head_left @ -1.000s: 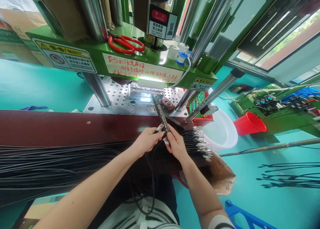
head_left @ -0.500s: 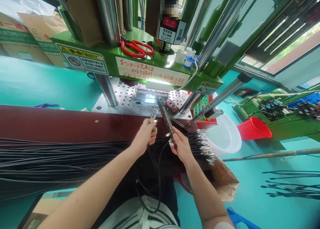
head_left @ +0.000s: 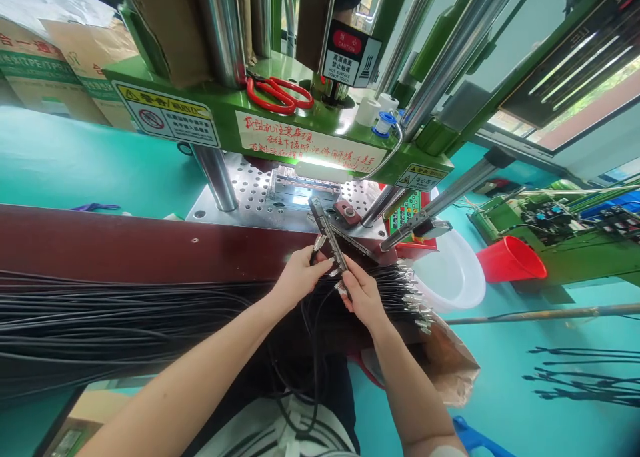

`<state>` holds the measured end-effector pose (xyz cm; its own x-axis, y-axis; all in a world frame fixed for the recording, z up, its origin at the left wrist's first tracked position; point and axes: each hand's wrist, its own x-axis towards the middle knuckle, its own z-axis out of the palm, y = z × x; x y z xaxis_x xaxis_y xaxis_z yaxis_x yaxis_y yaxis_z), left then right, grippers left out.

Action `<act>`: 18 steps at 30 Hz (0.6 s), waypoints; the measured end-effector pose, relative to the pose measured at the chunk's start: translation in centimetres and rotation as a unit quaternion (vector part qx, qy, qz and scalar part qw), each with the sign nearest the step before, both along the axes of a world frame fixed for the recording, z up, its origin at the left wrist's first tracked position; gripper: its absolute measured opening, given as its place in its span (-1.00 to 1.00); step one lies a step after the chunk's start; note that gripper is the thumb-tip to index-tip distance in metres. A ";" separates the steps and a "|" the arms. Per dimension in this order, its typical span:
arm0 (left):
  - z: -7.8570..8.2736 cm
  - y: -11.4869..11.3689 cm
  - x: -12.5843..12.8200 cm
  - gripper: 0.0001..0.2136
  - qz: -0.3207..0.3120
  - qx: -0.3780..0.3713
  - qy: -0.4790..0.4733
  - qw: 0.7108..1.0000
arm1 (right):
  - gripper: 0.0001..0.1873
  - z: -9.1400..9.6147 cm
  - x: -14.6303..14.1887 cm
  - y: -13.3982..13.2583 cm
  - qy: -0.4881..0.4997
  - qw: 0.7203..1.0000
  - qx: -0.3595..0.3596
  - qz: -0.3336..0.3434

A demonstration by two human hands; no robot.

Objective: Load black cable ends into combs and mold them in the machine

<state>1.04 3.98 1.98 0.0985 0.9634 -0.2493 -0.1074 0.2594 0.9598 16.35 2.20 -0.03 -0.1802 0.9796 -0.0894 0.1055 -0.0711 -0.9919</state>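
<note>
The right hand [head_left: 364, 293] clasped a long dark metal bar [head_left: 329, 236], apparently steadying it — the left hand [head_left: 300, 274] pinched a silver-tipped black cable [head_left: 319, 244].

Red-handled scissors [head_left: 285, 97] lie on a green machine beam [head_left: 227, 129], left of two white rolls [head_left: 367, 112] and a blue-flanged spool [head_left: 385, 124]. A red bucket [head_left: 513, 260] stands near a white tub [head_left: 467, 300]; printed cartons [head_left: 30, 77] stand at far left.

1 narrow dark metal bar [head_left: 327, 232], held aslant, far end left, near end right; small fittings along it. 1 silvery plug [head_left: 319, 242], tilted, just left of bar, contact unclear. Black cable [head_left: 315, 350] hanging in loops on near side.
</note>
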 end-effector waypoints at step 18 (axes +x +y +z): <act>-0.5 0.5 -1.5 -0.76 0.005 0.050 0.005 0.999 | -0.49 -0.1 0.3 0.4 0.090 0.993 -0.070 -0.034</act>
<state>-0.45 4.51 1.47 0.0870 0.9844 -0.1529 -0.1006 0.1613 0.9818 16.69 2.56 -0.15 -0.1395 0.9702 -0.1981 -0.0825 -0.2108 -0.9741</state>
